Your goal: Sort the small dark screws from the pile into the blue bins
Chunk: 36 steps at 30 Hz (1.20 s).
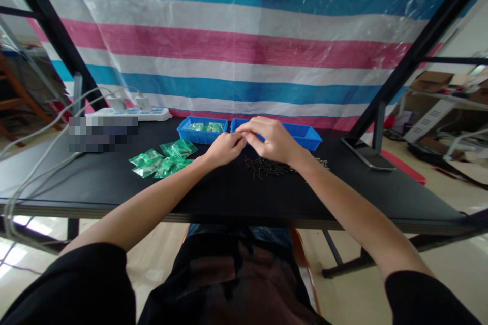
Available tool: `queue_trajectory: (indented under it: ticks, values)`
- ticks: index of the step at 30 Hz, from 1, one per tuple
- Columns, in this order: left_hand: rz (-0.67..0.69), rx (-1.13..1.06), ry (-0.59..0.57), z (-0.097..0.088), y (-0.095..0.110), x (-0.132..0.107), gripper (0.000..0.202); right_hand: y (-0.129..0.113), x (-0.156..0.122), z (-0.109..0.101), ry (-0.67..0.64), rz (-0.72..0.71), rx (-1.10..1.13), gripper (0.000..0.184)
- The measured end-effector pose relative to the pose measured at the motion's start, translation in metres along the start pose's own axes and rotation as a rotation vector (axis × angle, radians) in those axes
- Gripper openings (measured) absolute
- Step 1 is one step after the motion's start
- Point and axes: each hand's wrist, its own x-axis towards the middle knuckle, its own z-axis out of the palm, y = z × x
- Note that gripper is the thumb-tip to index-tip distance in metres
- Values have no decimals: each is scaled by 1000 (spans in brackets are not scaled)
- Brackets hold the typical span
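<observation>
Few bags (206, 126) sit in the eleven o'clock tray (186, 135); screws (267, 167) lie loose; left hand (224, 148) and right hand (275, 142) fingers pinch something hidden.

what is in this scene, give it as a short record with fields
surface: black table
hands: left hand and right hand meet fingertip to fingertip above the table; anything pinched between them is too small to tell
below right hand: pile of small dark metal pieces
left of hands: loose green bags
behind hands: left blue tray holding green bags; right blue tray, contents hidden
right side: phone
left side: power strip
backdrop: striped tarp
</observation>
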Motion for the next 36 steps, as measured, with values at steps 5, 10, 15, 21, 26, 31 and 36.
queue_trajectory:
  ticks: [5, 10, 15, 21, 26, 31, 36]
  values:
    - [167, 236, -126, 2, -6, 1, 23, 53, -30, 20, 102, 223, -63, 19]
    - [170, 295, -129, 6, -7, 1, 25, 48, -30, 39, 26, 216, -43, 15]
    - [139, 296, -115, 4, -7, 1, 23, 48, -30, 38, 57, 268, -59, 14]
    - [146, 317, -126, 6, -8, 1, 24, 47, -33, 37, 68, 283, -82, 7]
    - [124, 270, -100, 6, -6, 0, 20, 44, -31, 36, 65, 316, -126, 8]
    - [126, 209, -73, 7, -4, -1, 19, 43, -31, 35, 60, 351, -154, 17]
    - [143, 242, -78, 7, -7, 0, 17, 41, -32, 37, 51, 365, -168, 16]
